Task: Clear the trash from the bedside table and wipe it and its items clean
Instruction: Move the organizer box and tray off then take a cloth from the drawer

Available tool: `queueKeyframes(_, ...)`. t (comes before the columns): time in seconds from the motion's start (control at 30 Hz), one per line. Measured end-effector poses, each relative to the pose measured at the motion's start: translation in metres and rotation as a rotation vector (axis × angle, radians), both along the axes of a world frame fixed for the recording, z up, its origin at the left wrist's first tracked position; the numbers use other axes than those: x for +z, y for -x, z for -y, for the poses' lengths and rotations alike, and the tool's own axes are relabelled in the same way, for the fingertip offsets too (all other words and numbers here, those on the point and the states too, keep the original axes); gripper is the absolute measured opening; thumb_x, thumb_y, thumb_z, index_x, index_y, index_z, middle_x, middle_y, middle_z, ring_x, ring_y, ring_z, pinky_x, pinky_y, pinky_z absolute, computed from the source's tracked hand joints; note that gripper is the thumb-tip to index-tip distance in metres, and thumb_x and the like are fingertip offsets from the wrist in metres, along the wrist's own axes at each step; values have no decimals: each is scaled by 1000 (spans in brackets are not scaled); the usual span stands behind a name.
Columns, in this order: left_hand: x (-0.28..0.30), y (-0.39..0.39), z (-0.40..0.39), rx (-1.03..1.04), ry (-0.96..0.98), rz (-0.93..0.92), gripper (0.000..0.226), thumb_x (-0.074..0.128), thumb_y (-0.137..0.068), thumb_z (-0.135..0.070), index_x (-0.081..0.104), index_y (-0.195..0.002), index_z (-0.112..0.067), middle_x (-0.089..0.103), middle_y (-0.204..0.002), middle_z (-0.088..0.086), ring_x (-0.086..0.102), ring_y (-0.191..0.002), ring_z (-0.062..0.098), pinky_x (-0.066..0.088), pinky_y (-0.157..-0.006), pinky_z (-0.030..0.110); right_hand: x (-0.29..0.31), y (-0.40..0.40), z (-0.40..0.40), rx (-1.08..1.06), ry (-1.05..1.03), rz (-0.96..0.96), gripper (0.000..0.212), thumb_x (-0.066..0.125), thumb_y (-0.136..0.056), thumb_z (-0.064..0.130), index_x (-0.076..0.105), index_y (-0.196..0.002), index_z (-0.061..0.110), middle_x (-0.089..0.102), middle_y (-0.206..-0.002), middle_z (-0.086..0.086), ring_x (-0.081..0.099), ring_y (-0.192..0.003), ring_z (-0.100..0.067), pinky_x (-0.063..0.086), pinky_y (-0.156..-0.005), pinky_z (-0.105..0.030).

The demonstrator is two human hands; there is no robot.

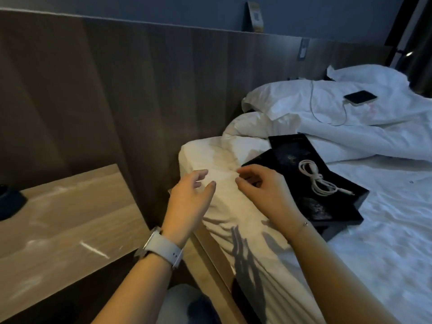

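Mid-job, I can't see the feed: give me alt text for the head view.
Both hands, left hand and right hand, handle a white cloth over the bed's corner. A black tray holding a coiled white cable lies on the bed; the streaked wooden bedside table is at left.

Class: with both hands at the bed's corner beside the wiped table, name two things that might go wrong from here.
1. The black tray overhangs the bed edge beside the right hand; a nudge might tip it and the coiled cable.
2. The table shows streaks, so residue may remain.
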State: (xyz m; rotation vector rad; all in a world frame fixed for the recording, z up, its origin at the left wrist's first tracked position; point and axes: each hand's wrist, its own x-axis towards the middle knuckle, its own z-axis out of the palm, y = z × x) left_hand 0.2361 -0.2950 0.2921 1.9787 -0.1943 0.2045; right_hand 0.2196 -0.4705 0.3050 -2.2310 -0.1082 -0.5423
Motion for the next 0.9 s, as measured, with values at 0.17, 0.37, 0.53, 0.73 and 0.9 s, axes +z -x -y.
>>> queueKeyframes(0.17,1,16,-99,193,32,-10,41,57,-94,-29,51,-134,-25,53,-132,-7,49,-120,8,42,-98,29,-10,-22,-100,202,-1,-79,24,62,-89,32,65,-113,27,64,-102,15,59,-91,1,48,-79,-15)
queueKeyframes(0.37,-11,37,-216,407,19,18,35,59,-92,-27,55,-127,-26,56,-124,-9,52,-115,7,44,-93,27,-24,-31,-221,424,10,-120,26,61,-89,32,62,-115,28,63,-105,14,58,-96,0,53,-86,-25)
queueKeyframes(0.53,-24,70,-301,508,77,3,33,60,-92,-23,57,-124,-26,58,-123,-6,54,-115,8,45,-93,28,-34,-25,-309,544,-40,-137,24,61,-89,28,63,-113,28,63,-105,13,57,-97,-1,52,-88,-28)
queueKeyframes(0.73,-42,93,-369,598,125,-13,28,60,-92,-23,57,-118,-33,59,-119,-12,54,-112,3,43,-90,24,-51,-15,-390,651,-103,-146,22,62,-89,24,64,-111,28,63,-106,11,58,-99,-3,50,-78,-16)
queueKeyframes(0.9,-59,87,-409,653,188,-26,27,62,-90,-25,60,-115,-35,59,-118,-16,54,-110,1,50,-92,31,-61,-26,-438,694,-144,-200,22,62,-89,18,65,-111,21,61,-108,4,57,-98,-8,46,-59,-5)
